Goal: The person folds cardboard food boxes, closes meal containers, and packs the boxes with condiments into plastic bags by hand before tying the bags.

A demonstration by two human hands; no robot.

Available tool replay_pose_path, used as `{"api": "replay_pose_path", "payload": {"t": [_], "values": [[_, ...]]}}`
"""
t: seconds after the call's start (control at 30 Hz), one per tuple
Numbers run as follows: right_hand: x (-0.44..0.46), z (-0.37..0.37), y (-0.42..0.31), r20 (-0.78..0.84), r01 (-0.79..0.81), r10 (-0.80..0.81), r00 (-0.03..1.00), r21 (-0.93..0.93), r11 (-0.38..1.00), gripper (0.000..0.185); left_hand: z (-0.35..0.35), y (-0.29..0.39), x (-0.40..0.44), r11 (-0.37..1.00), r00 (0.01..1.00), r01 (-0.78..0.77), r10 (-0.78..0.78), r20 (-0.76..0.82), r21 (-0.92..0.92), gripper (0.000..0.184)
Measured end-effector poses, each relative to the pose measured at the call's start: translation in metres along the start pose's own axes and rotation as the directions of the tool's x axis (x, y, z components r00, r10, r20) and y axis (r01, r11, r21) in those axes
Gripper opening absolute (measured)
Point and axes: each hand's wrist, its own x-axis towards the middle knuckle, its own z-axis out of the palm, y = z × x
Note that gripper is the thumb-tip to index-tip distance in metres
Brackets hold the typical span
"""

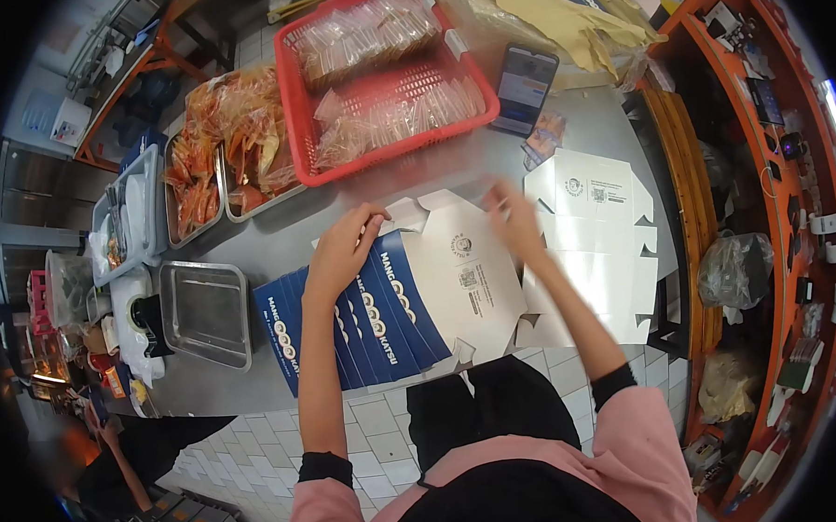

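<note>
A fanned stack of flat cardboard box blanks, blue with "MANG KATSU" lettering (373, 310), lies on the metal table in front of me. My left hand (343, 250) is at the stack's far edge, its bent fingers closed on the edge of a box blank. One white-faced box blank (479, 268) overlaps the blue ones on the right. My right hand (516, 221) is over this blank's far right corner, its fingers smeared by motion. To the right lies another white box blank (590, 253), unfolded, with cut flaps and small black print.
Behind the stack are a red basket (399, 154) of clear packets, a phone (525, 88) and metal trays of orange-coloured food in plastic (235, 129). A clear container (206, 312) stands left. Orange shelving (742, 200) is on the right. Another person (119, 461) is at lower left.
</note>
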Motion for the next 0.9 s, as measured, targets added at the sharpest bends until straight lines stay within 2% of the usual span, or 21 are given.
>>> {"api": "replay_pose_path", "payload": {"t": [0.03, 0.1, 0.13, 0.2, 0.23, 0.3, 0.37, 0.43, 0.5, 0.57, 0.6, 0.67, 0.73, 0.77, 0.83, 0.9], "values": [[0.025, -0.016, 0.011, -0.030, -0.021, 0.018, 0.999, -0.115, 0.993, 0.037, 0.000, -0.001, 0.000, 1.000, 1.000, -0.005, 0.005, 0.004, 0.003, 0.021], [0.058, -0.040, 0.032, -0.075, 0.145, -0.212, 0.974, -0.509, 0.849, 0.044, 0.000, -0.002, -0.001, 1.000, 1.000, -0.013, 0.013, 0.012, 0.007, 0.021], [0.068, -0.048, 0.038, -0.078, 0.144, -0.212, 0.974, -0.510, 0.848, 0.044, 0.000, -0.001, -0.001, 1.000, 1.000, -0.008, 0.008, 0.012, 0.002, 0.021], [0.084, -0.060, 0.041, -0.001, 0.148, -0.209, 0.978, -0.703, 0.696, 0.048, -0.002, 0.000, 0.000, 1.000, 1.000, -0.006, 0.006, 0.008, -0.005, 0.021], [0.089, -0.066, 0.042, 0.002, 0.150, -0.209, 0.978, -0.705, 0.693, 0.048, -0.003, 0.001, 0.000, 1.000, 1.000, -0.010, 0.010, 0.012, -0.006, 0.021], [0.096, -0.078, 0.035, 0.071, 0.205, -0.259, 0.963, -0.819, 0.536, 0.051, -0.002, 0.000, -0.001, 1.000, 1.000, -0.008, 0.009, 0.018, -0.013, 0.021], [0.105, -0.087, 0.026, 0.055, 0.198, -0.264, 0.963, -0.810, 0.553, 0.054, -0.002, -0.002, 0.000, 0.999, 0.999, -0.032, 0.032, 0.014, 0.004, 0.021], [0.114, -0.097, 0.018, -0.050, 0.174, -0.345, 0.937, -0.791, 0.587, 0.055, -0.003, -0.001, -0.001, 1.000, 1.000, -0.023, 0.023, 0.016, -0.003, 0.021], [0.114, -0.100, 0.011, -0.079, 0.160, -0.340, 0.937, -0.769, 0.619, 0.053, -0.003, 0.000, -0.001, 1.000, 1.000, -0.019, 0.019, 0.018, -0.009, 0.021], [0.114, -0.101, 0.011, -0.228, 0.214, -0.390, 0.892, -0.545, 0.811, 0.053, -0.003, -0.001, -0.001, 1.000, 1.000, -0.021, 0.021, 0.012, -0.008, 0.020], [0.113, -0.097, 0.018, -0.229, 0.219, -0.394, 0.890, -0.544, 0.810, 0.053, -0.003, 0.000, -0.001, 1.000, 1.000, -0.022, 0.022, 0.008, -0.006, 0.020], [0.105, -0.080, 0.042, -0.220, 0.237, -0.343, 0.913, -0.398, 0.886, 0.051, -0.004, 0.001, -0.001, 1.000, 1.000, 0.004, -0.003, 0.025, -0.022, 0.019], [0.093, -0.069, 0.050, -0.123, 0.358, -0.454, 0.882, -0.450, 0.818, 0.051, -0.005, 0.000, -0.003, 1.000, 1.000, 0.000, 0.001, 0.023, -0.014, 0.019], [0.090, -0.063, 0.060, -0.089, 0.292, -0.379, 0.921, -0.488, 0.823, 0.051, -0.005, 0.000, -0.002, 1.000, 1.000, -0.012, 0.012, 0.027, -0.002, 0.019], [0.085, -0.056, 0.063, -0.110, 0.267, -0.379, 0.919, -0.532, 0.804, 0.054, -0.005, -0.001, -0.002, 0.999, 0.999, -0.048, 0.048, 0.000, 0.026, 0.018], [0.079, -0.052, 0.068, -0.106, 0.199, -0.303, 0.947, -0.545, 0.814, 0.055, -0.005, 0.002, -0.001, 1.000, 1.000, 0.007, -0.007, 0.018, -0.021, 0.018]]}}
